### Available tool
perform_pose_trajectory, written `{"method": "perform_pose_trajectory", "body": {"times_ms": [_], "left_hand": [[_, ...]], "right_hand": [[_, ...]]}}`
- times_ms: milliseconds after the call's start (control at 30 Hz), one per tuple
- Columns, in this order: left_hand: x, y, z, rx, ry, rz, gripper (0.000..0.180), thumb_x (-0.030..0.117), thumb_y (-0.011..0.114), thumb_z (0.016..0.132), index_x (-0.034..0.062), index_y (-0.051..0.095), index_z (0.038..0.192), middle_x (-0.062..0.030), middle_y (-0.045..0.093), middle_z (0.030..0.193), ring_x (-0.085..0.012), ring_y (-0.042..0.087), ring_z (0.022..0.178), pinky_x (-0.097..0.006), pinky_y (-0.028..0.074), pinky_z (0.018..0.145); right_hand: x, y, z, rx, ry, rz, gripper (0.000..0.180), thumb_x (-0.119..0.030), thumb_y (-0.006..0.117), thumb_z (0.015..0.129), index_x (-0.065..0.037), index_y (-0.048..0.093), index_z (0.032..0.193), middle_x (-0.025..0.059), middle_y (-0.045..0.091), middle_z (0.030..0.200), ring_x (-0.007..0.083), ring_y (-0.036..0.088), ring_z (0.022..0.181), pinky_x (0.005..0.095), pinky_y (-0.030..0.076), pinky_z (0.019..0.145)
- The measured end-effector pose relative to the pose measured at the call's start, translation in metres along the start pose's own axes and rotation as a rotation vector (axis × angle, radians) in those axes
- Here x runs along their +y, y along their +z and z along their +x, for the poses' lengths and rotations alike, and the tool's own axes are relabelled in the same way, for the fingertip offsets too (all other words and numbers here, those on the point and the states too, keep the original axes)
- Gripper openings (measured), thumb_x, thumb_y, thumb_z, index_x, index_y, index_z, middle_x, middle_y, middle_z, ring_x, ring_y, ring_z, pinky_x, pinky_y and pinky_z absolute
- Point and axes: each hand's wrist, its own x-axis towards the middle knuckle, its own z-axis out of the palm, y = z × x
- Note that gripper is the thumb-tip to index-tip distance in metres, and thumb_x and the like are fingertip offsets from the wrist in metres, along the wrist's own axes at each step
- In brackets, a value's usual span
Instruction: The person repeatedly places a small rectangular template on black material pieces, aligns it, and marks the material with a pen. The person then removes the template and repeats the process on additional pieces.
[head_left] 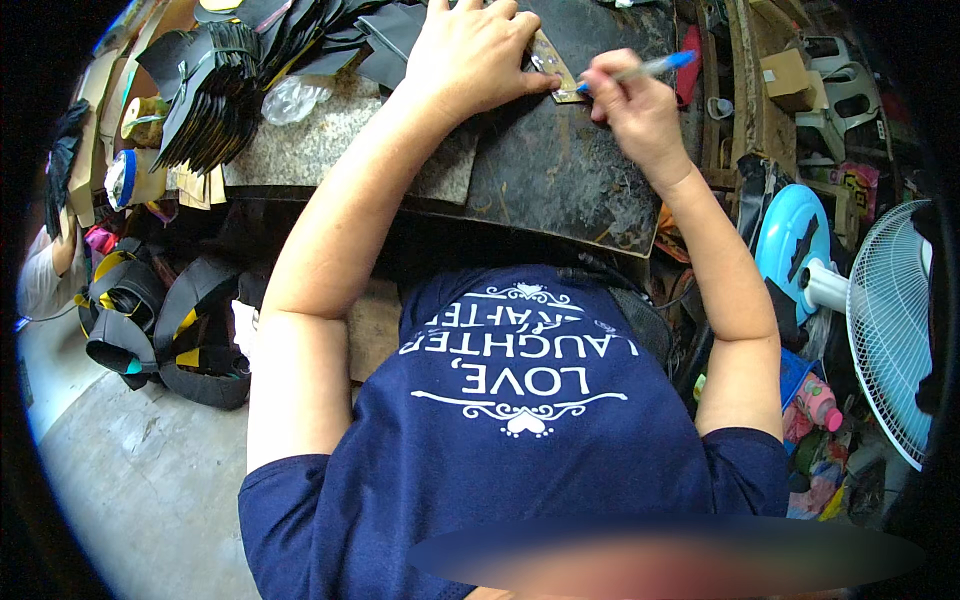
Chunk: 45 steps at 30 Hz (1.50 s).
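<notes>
At the far side of the dark worktable (520,190), my left hand (465,60) lies palm down with its fingers apart. Its thumb touches a small, worn, yellowish flat plate (553,68) with a straight edge. My right hand (637,115) is closed round a pen (640,70) with a pale barrel and a blue cap on its rear end. The blue pen tip is close to the plate's near right corner; whether it touches the surface I cannot tell. What lies under my left palm is hidden.
Stacks of black cut pieces (215,95) and a clear plastic bag (295,100) cover the table's left part. A red object (688,65) is at its right edge. A fan (890,330) stands right; black straps or bands (190,330) lie on the floor left.
</notes>
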Motion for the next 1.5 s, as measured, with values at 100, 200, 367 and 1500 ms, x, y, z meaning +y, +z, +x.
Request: {"method": "perform_pose_trajectory", "body": {"times_ms": [100,200,367,1500], "left_hand": [[0.000,0.002,0.000,0.012,0.003,0.020,0.058,0.055,0.074,0.077,0.0059,0.064,0.107,-0.0147,0.063,0.113,-0.0371,0.049,0.125,-0.059,0.034,0.107],[0.000,0.002,0.000,-0.040,-0.024,-0.002,0.058,0.055,0.074,0.077,0.0058,0.064,0.107,-0.0150,0.063,0.114,-0.0372,0.049,0.126,-0.060,0.033,0.108],[0.000,0.001,0.000,-0.014,-0.018,-0.012,0.057,0.054,0.074,0.078,0.0059,0.064,0.107,-0.0152,0.063,0.115,-0.0377,0.048,0.127,-0.060,0.033,0.108],[0.001,0.006,-0.002,0.018,-0.018,0.012,0.056,0.054,0.072,0.080,0.0060,0.065,0.108,-0.0156,0.063,0.117,-0.0377,0.049,0.127,-0.061,0.035,0.107]], "right_hand": [[-0.003,0.003,0.004,0.019,-0.198,-0.177,0.012,-0.020,0.065,0.099,-0.009,0.062,0.102,0.0017,0.062,0.078,0.0070,0.061,0.061,0.0270,0.047,0.053],[-0.004,0.003,0.006,0.141,0.341,0.373,0.010,-0.019,0.064,0.101,-0.009,0.062,0.101,-0.0016,0.059,0.072,0.0055,0.058,0.058,0.0240,0.045,0.051],[-0.003,0.003,0.008,-0.112,-0.328,-0.330,0.013,-0.021,0.067,0.098,-0.010,0.063,0.104,0.0014,0.062,0.078,0.0130,0.066,0.071,0.0302,0.051,0.057],[0.017,-0.008,0.010,0.127,0.357,0.579,0.016,-0.028,0.056,0.105,-0.012,0.061,0.106,0.0001,0.064,0.082,0.0051,0.055,0.060,0.0181,0.039,0.051]]}}
